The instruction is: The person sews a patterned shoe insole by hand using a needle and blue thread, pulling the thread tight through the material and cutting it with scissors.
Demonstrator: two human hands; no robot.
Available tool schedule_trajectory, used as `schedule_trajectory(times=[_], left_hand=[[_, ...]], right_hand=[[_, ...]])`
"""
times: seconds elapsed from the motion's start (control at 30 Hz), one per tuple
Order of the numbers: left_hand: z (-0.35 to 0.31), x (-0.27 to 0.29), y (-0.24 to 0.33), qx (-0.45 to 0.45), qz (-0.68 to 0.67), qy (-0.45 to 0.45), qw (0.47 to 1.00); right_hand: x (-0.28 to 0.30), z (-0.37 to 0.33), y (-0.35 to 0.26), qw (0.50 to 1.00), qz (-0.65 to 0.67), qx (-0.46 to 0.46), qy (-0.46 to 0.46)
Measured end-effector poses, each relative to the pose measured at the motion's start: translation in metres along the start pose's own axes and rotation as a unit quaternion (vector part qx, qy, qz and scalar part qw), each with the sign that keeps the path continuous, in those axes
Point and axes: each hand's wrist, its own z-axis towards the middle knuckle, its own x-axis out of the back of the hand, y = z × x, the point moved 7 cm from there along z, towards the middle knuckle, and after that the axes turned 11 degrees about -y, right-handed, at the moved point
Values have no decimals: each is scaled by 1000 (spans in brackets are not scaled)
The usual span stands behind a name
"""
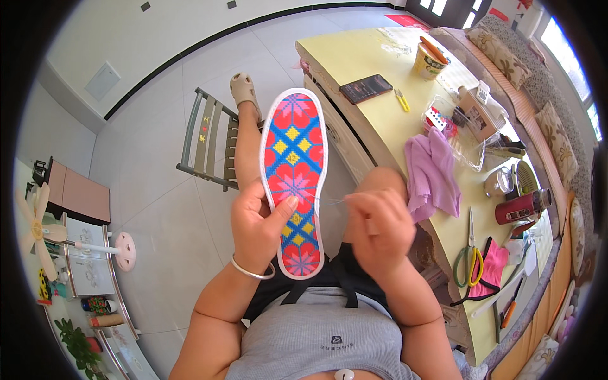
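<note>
An embroidered insole (293,177) with a white edge stands upright in front of me, patterned in red, pink, blue and yellow. My left hand (259,215) grips it by its left side, the thumb lying across the stitched face. To the right of the insole, my right hand (380,228) is raised with thumb and forefinger pinched, slightly blurred. A thin thread (332,202) runs from the insole's right edge to those pinched fingertips. Whether a needle is also between the fingers cannot be made out.
On the yellow-topped table (380,139) at right lie a phone (366,89), a yellow cutter (402,100), a purple cloth (433,171), scissors (469,256) and a red thermos (522,206). A folding stool (212,139) stands ahead left; a white fan (47,231) is at far left.
</note>
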Motion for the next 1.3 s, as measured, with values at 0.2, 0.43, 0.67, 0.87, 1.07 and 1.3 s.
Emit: schedule_trajectory(times=[0.2, 0.43, 0.67, 0.87, 1.07, 1.3], left_hand=[[-9, -17, 4, -6, 0, -39, 999], [-12, -17, 3, -6, 2, -35, 999], [-17, -21, 11, -114, 168, -5, 979], [-15, -22, 9, -160, 224, 12, 961], [-17, -22, 5, -137, 215, -13, 967], [-4, -27, -5, -9, -183, -139, 973]], right_hand=[[-16, 0, -11, 998, -44, 36, -17], [-19, -1, -11, 996, -76, 49, -21], [-26, -4, -19, 986, -130, 84, -59], [-34, -9, -11, 991, -115, 56, -42], [-25, -7, -12, 996, -85, 38, -14], [-51, -32, 50, 768, 552, -322, -43]])
